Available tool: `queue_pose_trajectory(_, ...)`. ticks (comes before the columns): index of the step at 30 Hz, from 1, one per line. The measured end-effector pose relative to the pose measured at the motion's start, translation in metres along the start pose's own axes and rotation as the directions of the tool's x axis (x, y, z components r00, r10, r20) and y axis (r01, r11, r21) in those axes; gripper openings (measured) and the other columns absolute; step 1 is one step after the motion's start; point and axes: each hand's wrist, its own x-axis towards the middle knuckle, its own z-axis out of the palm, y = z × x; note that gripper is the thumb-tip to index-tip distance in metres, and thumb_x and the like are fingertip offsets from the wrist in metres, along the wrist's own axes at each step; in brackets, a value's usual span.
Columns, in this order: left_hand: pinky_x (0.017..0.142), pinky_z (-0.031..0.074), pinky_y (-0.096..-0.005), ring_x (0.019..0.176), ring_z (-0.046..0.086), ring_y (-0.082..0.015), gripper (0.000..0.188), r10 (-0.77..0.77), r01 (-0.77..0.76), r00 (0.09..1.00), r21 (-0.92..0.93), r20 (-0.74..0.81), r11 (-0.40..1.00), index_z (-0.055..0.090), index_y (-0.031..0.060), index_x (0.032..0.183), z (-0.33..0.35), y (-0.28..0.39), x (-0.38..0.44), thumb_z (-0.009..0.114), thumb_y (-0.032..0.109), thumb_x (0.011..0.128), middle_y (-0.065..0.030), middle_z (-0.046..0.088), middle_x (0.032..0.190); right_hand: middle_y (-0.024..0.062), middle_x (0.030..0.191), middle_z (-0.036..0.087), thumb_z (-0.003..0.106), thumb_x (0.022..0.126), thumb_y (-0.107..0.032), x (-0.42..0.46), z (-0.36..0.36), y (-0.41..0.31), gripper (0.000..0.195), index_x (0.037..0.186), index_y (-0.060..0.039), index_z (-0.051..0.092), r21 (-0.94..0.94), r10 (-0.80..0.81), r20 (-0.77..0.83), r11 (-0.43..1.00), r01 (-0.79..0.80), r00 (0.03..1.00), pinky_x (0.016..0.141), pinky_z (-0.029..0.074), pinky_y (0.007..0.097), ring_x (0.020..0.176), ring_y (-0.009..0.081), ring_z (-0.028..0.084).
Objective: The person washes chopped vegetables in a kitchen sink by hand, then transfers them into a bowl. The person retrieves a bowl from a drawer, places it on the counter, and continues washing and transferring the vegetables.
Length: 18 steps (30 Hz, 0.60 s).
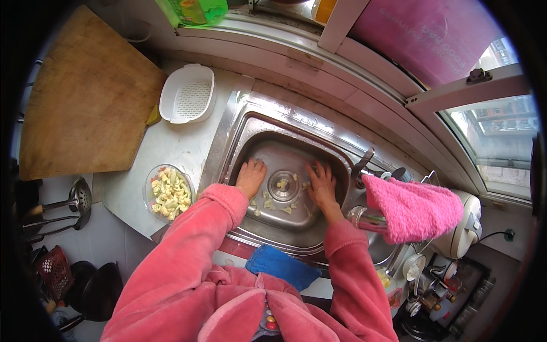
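Note:
Both of my hands are down inside a stainless steel sink basin [295, 151]. My left hand [252, 177] is at the basin's left side, palm down, its fingertips partly hard to make out. My right hand [321, 184] lies at the right side with its fingers spread. I see nothing held in either hand. Between them is the round drain strainer [283, 186], with a bit of cauliflower on it. Small cauliflower scraps [270, 203] lie around the drain, some close to my right hand. A clear bowl [147, 190] of cut cauliflower florets [171, 192] stands on the counter to the left.
A white perforated basket [192, 98] stands on the counter [171, 141] behind the bowl, near a large wooden cutting board [89, 98]. A pink cloth [414, 209] hangs beside the faucet handle [363, 162] at the right. A blue cloth [282, 265] lies over the front edge.

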Motion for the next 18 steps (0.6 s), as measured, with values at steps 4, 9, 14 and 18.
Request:
queue_pose_trajectory(4,0.077,0.041,-0.0351,0.099,0.054,-0.0221,0.024,-0.022,0.008,0.996,0.159,0.088,0.987,0.063,0.0095,0.103,0.014,-0.007,-0.001,0.058,0.016,0.080,-0.0068,0.062,0.098,0.0114,0.140,0.036,0.068,0.073,-0.008,-0.004,0.035,0.025,0.057,0.127,-0.0175,0.052,-0.125,0.029,0.057,0.992,-0.021,0.998,0.096,0.038,0.0573,0.128,0.0402,0.034)
queue_pose_trajectory(9,0.078,0.042,-0.0368,0.097,0.055,-0.0218,0.019,-0.053,0.018,0.973,0.154,0.226,0.988,0.063,0.0098,0.098,0.018,-0.001,0.000,0.057,0.015,0.081,-0.0067,0.062,0.093,0.0140,0.122,0.047,0.065,0.072,-0.005,-0.020,0.068,0.049,0.048,0.118,-0.0127,0.054,-0.047,0.160,0.199,0.987,-0.154,0.967,0.088,0.047,0.0487,0.116,0.0382,0.046)
queue_pose_trajectory(14,0.078,0.044,-0.0430,0.098,0.055,-0.0260,0.029,-0.077,0.081,0.992,-0.039,0.101,0.996,0.060,0.0071,0.107,0.022,0.000,-0.015,0.059,0.008,0.078,-0.0107,0.059,0.107,0.0139,0.126,0.048,0.067,0.074,-0.010,-0.015,0.006,-0.018,0.048,0.120,-0.0151,0.055,0.085,0.014,-0.156,0.996,-0.001,0.988,0.092,0.044,0.0516,0.118,0.0373,0.044)
queue_pose_trajectory(18,0.083,0.044,-0.0481,0.104,0.054,-0.0313,0.039,-0.074,0.119,0.978,-0.227,0.197,0.967,0.055,0.0071,0.115,0.014,0.005,-0.023,0.060,0.002,0.076,-0.0117,0.056,0.114,0.0121,0.133,0.045,0.068,0.075,-0.015,0.004,0.018,-0.038,0.046,0.119,-0.0207,0.058,0.048,-0.194,-0.202,0.977,0.208,0.960,0.091,0.042,0.0563,0.121,0.0361,0.041)
